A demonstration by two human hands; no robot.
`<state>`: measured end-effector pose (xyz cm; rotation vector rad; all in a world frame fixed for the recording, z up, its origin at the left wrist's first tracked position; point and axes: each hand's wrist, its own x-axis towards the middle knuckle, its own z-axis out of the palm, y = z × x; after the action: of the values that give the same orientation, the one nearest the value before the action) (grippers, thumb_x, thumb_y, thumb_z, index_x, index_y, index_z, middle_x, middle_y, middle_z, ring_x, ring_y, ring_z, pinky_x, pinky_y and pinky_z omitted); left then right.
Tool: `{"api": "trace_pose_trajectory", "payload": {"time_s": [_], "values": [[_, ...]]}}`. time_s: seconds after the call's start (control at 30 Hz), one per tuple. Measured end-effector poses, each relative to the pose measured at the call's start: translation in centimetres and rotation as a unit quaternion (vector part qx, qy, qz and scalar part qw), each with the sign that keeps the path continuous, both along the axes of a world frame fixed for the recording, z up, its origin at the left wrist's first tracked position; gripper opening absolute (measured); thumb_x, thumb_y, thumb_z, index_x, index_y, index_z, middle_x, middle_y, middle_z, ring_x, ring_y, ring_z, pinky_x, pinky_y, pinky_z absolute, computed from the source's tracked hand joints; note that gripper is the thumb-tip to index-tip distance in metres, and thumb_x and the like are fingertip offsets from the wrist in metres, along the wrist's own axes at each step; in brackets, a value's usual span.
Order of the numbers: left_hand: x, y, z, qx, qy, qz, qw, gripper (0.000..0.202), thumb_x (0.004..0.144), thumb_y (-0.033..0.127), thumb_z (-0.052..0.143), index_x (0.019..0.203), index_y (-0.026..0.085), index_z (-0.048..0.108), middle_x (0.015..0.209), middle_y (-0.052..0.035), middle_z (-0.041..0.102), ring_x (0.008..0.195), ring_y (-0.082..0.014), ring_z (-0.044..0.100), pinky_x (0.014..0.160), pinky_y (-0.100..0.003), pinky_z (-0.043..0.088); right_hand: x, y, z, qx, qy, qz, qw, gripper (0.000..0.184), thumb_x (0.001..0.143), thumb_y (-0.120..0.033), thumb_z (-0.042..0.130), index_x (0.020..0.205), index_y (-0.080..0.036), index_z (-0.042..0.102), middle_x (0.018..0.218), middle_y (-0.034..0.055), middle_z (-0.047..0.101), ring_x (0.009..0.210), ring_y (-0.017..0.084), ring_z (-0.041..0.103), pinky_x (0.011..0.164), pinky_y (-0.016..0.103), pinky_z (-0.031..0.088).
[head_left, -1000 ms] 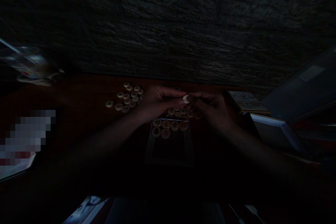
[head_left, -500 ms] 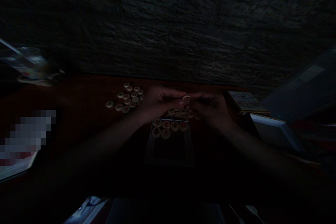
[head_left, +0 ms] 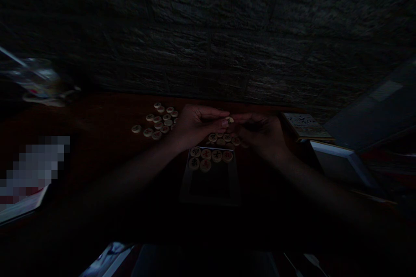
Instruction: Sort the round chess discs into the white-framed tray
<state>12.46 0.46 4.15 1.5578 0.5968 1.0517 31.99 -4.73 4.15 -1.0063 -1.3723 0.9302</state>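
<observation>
A small cream xiangqi piece [head_left: 230, 120] is pinched in the air between my left hand [head_left: 198, 125] and my right hand [head_left: 261, 136], and the fingertips of both hide most of it. Right below my hands sits a loose group of round pieces [head_left: 221, 140]. Several more, with red and dark characters, lie in a white-rimmed tray [head_left: 185, 177] under my wrists. Another loose cluster of pieces [head_left: 160, 119] lies to the left of my left hand.
The pieces lie on a dark red table [head_left: 81, 114] backed by a rough dark stone-like wall [head_left: 208, 30]. A printed booklet [head_left: 305, 125] and a white-edged box [head_left: 341, 164] stand to the right. A glass object [head_left: 35, 80] and a pixelated pale item [head_left: 32, 169] are at the left.
The piece has turned between my fingers, from face-on to edge-on and then mostly covered. My hands have stayed close to the same place.
</observation>
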Motion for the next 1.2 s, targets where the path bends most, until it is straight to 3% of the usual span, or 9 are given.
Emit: {"api": "trace_pose_trajectory", "payload": {"time_s": [0.1, 0.37, 0.6, 0.73, 0.87, 1.03, 1.2], "values": [[0.0, 0.0, -0.1, 0.016, 0.011, 0.007, 1.0, 0.033, 0.076, 0.028, 0.089, 0.107, 0.02, 0.082, 0.107, -0.0087, 0.082, 0.095, -0.0237, 0.08, 0.091, -0.038, 0.065, 0.1, 0.0, 0.1, -0.002, -0.008, -0.002, 1.0, 0.019, 0.076, -0.029, 0.086, 0.094, -0.023, 0.083, 0.087, 0.0045, 0.083, 0.074, 0.018, 0.077, 0.066, 0.03, 0.063], [0.7, -0.6, 0.0, 0.057, 0.003, 0.021, 0.998, 0.032, 0.071, 0.026, 0.091, 0.1, 0.015, 0.081, 0.096, -0.0092, 0.083, 0.086, -0.0226, 0.08, 0.083, -0.034, 0.065, 0.0, -0.1, 0.3, -0.011, 0.015, -0.013, 1.0, 0.028, 0.068, -0.04, 0.092, 0.085, -0.021, 0.081, 0.076, 0.0044, 0.08, 0.06, 0.017, 0.073, 0.054, 0.027, 0.059], [0.9, -1.2, 0.1, 0.089, 0.017, 0.005, 0.996, 0.021, 0.076, 0.019, 0.084, 0.097, 0.017, 0.08, 0.092, -0.0069, 0.083, 0.088, -0.0202, 0.08, 0.083, -0.03, 0.064, -0.5, -0.3, 0.4, -0.015, 0.003, -0.026, 1.0, 0.028, 0.068, -0.041, 0.094, 0.075, -0.019, 0.078, 0.067, 0.0028, 0.076, 0.051, 0.011, 0.064, 0.046, 0.022, 0.05], [1.0, -1.4, 0.2, 0.054, 0.003, 0.0, 0.999, 0.019, 0.08, 0.028, 0.084, 0.095, 0.017, 0.082, 0.088, -0.0066, 0.082, 0.081, -0.0199, 0.079, 0.078, -0.03, 0.064, -0.5, -0.4, 0.6, -0.022, 0.0, -0.027, 0.999, 0.031, 0.069, -0.045, 0.093, 0.074, -0.019, 0.078, 0.063, 0.0022, 0.074, 0.048, 0.01, 0.061, 0.041, 0.02, 0.046], [1.0, -1.2, 0.2, -0.021, -0.02, 0.007, 1.0, 0.028, 0.076, 0.037, 0.088, 0.097, 0.019, 0.083, 0.092, -0.0073, 0.083, 0.083, -0.0225, 0.079, 0.081, -0.037, 0.066, -0.5, -0.4, 0.6, -0.02, -0.015, -0.03, 0.999, 0.033, 0.074, -0.051, 0.089, 0.079, -0.02, 0.081, 0.068, 0.0043, 0.077, 0.052, 0.012, 0.065, 0.043, 0.022, 0.049], [1.0, -1.0, 0.3, -0.101, -0.077, 0.003, 0.992, 0.028, 0.072, 0.032, 0.091, 0.095, 0.018, 0.084, 0.096, -0.0084, 0.083, 0.085, -0.022, 0.079, 0.089, -0.041, 0.065, -0.4, -0.3, 0.4, -0.015, -0.006, -0.023, 1.0, 0.029, 0.073, -0.045, 0.09, 0.088, -0.022, 0.083, 0.077, 0.0038, 0.08, 0.059, 0.014, 0.069, 0.053, 0.026, 0.056], [1.0, -1.0, 0.3, -0.117, -0.104, -0.007, 0.988, 0.027, 0.07, 0.031, 0.093, 0.094, 0.019, 0.084, 0.099, -0.0084, 0.083, 0.089, -0.0234, 0.079, 0.093, -0.043, 0.064, -0.1, -0.2, 0.2, -0.003, -0.01, 0.001, 1.0, 0.029, 0.073, -0.042, 0.09, 0.096, -0.024, 0.083, 0.083, 0.0029, 0.081, 0.061, 0.014, 0.069, 0.052, 0.025, 0.055]]}}
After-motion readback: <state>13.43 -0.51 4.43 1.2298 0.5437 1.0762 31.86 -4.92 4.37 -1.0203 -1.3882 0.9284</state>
